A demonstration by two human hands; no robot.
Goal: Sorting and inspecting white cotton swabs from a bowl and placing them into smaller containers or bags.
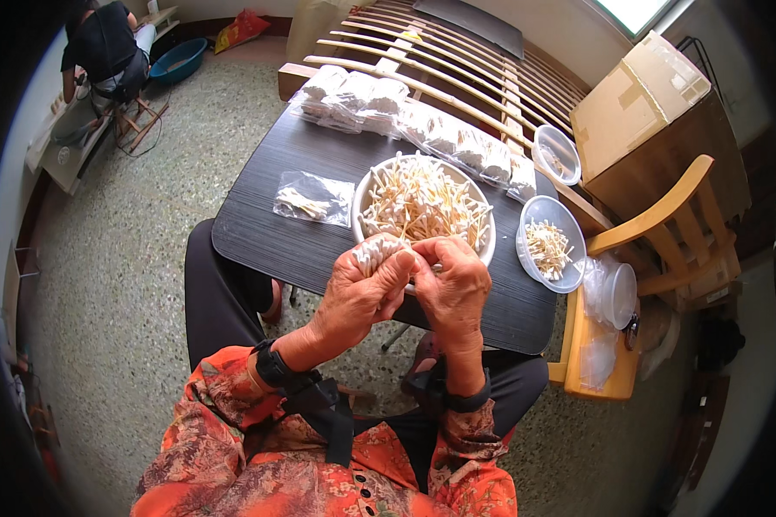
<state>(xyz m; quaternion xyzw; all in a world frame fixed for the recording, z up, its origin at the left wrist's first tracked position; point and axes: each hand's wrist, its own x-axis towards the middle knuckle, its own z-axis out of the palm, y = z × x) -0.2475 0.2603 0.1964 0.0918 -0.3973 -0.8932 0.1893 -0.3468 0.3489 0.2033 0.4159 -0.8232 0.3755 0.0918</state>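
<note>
My left hand point(358, 289) is closed round a bundle of cotton swabs point(376, 253), their white tips showing above the fingers. Close against it, my right hand point(453, 280) has its fingers pinched together at the bundle's side; whatever they grip is hidden. Both hands are over the near rim of a white bowl point(359, 194) heaped with loose cotton swabs point(427, 200). Left of the bowl lies a clear plastic bag point(314, 197) with a few swabs in it. A clear round tub point(550, 246) on the right holds more swabs.
Packed swab bags point(353, 99) line the far edge of the dark table point(259, 207). A wooden chair point(595, 362) at right carries plastic bags and a clear tub point(618, 295). Behind are a slatted bed frame point(457, 65) and a cardboard box point(642, 112). Another person point(103, 52) sits far left.
</note>
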